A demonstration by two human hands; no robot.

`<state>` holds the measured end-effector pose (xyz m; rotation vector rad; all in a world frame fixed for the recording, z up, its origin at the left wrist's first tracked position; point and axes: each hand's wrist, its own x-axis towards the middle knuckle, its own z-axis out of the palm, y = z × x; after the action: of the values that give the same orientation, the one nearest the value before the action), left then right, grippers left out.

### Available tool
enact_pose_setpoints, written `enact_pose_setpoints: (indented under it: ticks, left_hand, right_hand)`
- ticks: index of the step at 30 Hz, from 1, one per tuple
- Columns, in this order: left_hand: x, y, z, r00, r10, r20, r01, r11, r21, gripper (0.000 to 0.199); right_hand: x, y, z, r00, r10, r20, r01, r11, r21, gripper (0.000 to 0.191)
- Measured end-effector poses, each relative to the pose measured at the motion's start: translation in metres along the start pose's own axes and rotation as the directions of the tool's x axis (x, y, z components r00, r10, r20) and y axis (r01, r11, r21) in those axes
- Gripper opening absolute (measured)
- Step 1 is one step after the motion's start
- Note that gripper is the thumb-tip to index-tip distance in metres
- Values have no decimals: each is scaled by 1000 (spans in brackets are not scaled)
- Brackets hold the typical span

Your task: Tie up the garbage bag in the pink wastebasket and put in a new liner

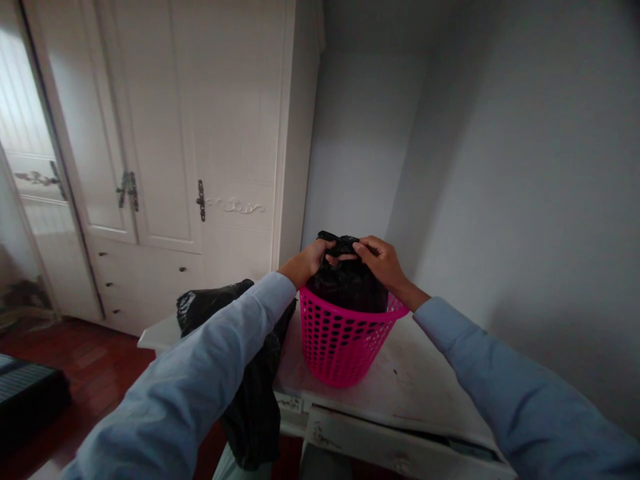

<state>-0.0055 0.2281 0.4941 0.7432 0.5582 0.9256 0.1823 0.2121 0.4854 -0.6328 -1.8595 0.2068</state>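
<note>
A pink perforated plastic basket [345,340] stands upright on a white table. Inside it is a black plastic bag [347,283], whose gathered top rises above the rim. My left hand [314,259] grips the bag's top edge from the left, thumb on top. From the right, my right hand [383,261] pinches the same edge between thumb and fingers. More black plastic [257,393] lies over the table's left end beneath my left forearm and hangs down its front; my sleeve hides part of it.
The white table [405,373] has a drawer front [360,440] along its near side. A grey wall [540,200] rises at the right. Behind on the left stands a white wardrobe [240,133]. A dark box-like object [35,393] sits on the reddish floor [115,360].
</note>
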Motion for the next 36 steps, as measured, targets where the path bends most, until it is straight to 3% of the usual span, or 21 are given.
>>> enact_pose_setpoints:
  ticks: [4,6,10,14,16,18,21,25,27,29,32,36]
  left_hand:
    - [-5,0,6,999,-29,-38,31,999,44,29]
    - [-7,0,10,999,-24,-41,28,995,101,34]
    - [-5,-1,14,997,81,-9,-74,951,300,39]
    - [-3,-6,14,990,138,19,-136,929,345,32]
    - [-4,-10,15,978,204,40,-202,889,411,29]
    - [-6,-15,15,951,301,66,-291,809,511,26]
    - [-8,-21,18,905,418,82,-363,656,662,28]
    - [-9,-24,22,832,552,52,-386,510,769,23]
    - [-9,-22,23,807,590,4,-396,536,746,17]
    - [-8,-19,23,807,589,-42,-416,617,668,16]
    - [-4,-16,21,856,514,-55,-422,756,500,19]
    - [2,-13,15,913,406,-38,-360,847,392,24]
  right_hand:
    - [-3,1,0,979,7,206,-9,1000,11,40]
    - [-3,4,1,966,47,253,-43,999,-18,43]
    - [0,15,2,985,53,167,-43,997,-62,27]
    - [2,28,3,999,3,-41,-7,995,-98,52]
    - [2,34,4,1000,-1,-29,-2,997,-80,71]
    - [1,38,5,996,40,85,-39,999,-21,77]
    - [0,40,5,967,79,241,-81,997,-2,58]
    - [1,38,3,967,152,205,-115,976,-183,27]
    - [1,37,2,970,181,160,-140,961,-237,20]
    - [2,35,3,977,186,106,-154,956,-250,20]
    - [2,30,3,988,154,32,-140,952,-273,18]
    - [3,19,-1,983,164,81,-144,967,-212,17]
